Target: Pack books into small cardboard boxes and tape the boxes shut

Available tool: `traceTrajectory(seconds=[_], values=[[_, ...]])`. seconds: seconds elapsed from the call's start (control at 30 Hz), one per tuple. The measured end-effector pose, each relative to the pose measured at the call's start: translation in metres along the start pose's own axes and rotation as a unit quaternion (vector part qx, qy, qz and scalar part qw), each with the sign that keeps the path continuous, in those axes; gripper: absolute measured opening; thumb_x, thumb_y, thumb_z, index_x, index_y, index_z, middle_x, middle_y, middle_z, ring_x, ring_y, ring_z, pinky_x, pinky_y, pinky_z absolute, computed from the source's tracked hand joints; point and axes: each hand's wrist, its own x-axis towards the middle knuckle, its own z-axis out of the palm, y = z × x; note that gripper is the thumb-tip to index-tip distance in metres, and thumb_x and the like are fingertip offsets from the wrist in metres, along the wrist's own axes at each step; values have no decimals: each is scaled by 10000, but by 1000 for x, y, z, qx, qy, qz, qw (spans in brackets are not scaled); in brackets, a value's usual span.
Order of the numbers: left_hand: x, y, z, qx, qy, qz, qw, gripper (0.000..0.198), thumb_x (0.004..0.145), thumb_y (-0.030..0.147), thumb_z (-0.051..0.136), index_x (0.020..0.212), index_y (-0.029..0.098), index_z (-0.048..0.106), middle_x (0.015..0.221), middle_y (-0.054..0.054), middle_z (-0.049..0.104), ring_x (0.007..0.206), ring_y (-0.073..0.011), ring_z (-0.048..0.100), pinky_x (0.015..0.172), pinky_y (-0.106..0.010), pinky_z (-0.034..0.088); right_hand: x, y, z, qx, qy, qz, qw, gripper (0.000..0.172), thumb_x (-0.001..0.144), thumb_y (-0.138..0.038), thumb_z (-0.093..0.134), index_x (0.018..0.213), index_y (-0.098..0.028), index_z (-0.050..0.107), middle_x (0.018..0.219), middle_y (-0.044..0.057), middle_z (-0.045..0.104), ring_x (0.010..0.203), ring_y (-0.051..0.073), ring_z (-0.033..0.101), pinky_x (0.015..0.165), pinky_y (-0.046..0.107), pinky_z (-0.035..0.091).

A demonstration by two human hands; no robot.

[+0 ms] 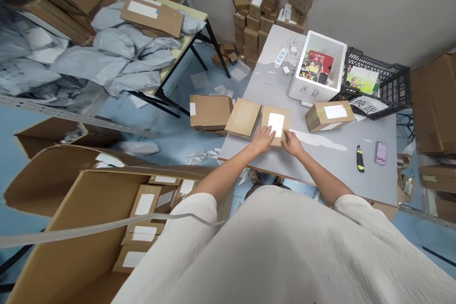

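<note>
A flat brown cardboard parcel (pixel 276 115) with a white label (pixel 276 124) lies on the grey table (pixel 331 161) in front of me. My left hand (pixel 262 138) lies flat on its near left corner, fingers stretched out beside the label. My right hand (pixel 292 143) rests at the parcel's near right corner, fingers bent against its edge. A second plain flat parcel (pixel 244 117) lies just left of it, touching.
A labelled box (pixel 329 115), a box cutter (pixel 360 158) and a small pink item (pixel 380 152) lie to the right. A white foam box (pixel 318 67) with books and a black crate (pixel 383 83) stand behind. Large cartons of parcels (pixel 142 218) sit at my left.
</note>
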Motion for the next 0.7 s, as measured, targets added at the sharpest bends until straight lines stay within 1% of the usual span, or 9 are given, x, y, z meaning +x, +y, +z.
traceTrajectory(seconds=[0.1, 0.2, 0.33, 0.43, 0.5, 0.57, 0.7], values=[[-6, -11, -2, -6, -1, 6, 1000, 937, 945, 290, 772, 1803, 237, 397, 1931, -201, 274, 1797, -392, 261, 1456, -638, 193, 4, -9, 4, 12, -9, 8, 1000, 668, 1035, -314, 617, 1682, -169, 535, 1591, 233, 639, 1289, 355, 742, 1186, 517, 613], [-12, -22, -4, -11, 1, 10, 1000, 886, 976, 269, 708, 1803, 225, 395, 1929, -202, 279, 1802, -387, 242, 1452, -641, 200, 6, -14, 9, 25, -7, 13, 1000, 665, 1038, -318, 608, 1685, -177, 544, 1584, 226, 645, 1182, 328, 773, 1178, 520, 620], [-17, -35, -8, -14, 0, 26, 1000, 812, 1003, 270, 658, 1780, 218, 429, 1915, -222, 302, 1794, -391, 258, 1437, -643, 229, 7, -17, 18, 48, 8, 6, 999, 690, 1022, -326, 614, 1698, -204, 540, 1533, 204, 675, 1111, 308, 778, 1159, 542, 632], [-17, -43, -13, -18, -14, 40, 999, 781, 1010, 268, 637, 1765, 214, 450, 1911, -224, 306, 1786, -399, 271, 1421, -645, 265, 6, -17, 24, 63, 13, 6, 998, 708, 1016, -332, 619, 1710, -220, 533, 1512, 188, 684, 1086, 294, 775, 1149, 541, 638], [-16, -47, -17, -21, -22, 49, 998, 762, 1009, 256, 625, 1753, 211, 466, 1903, -225, 322, 1774, -401, 298, 1413, -648, 280, 5, -17, 25, 73, 10, 14, 997, 710, 1018, -338, 620, 1711, -209, 537, 1535, 196, 670, 1110, 296, 771, 1172, 541, 627], [-13, -48, -20, -23, -21, 56, 998, 749, 1002, 251, 628, 1736, 218, 486, 1884, -224, 361, 1753, -401, 338, 1408, -647, 289, 4, -16, 25, 79, 10, 20, 997, 697, 1019, -347, 623, 1695, -192, 558, 1584, 208, 639, 1180, 308, 758, 1206, 539, 608], [-7, -41, -28, -23, -6, 69, 997, 696, 1022, 267, 608, 1709, 215, 512, 1841, -216, 431, 1709, -390, 414, 1400, -617, 313, 2, -8, 17, 75, 31, 30, 996, 630, 1014, -370, 641, 1625, -216, 635, 1673, 200, 561, 1339, 333, 709, 1262, 550, 568]])
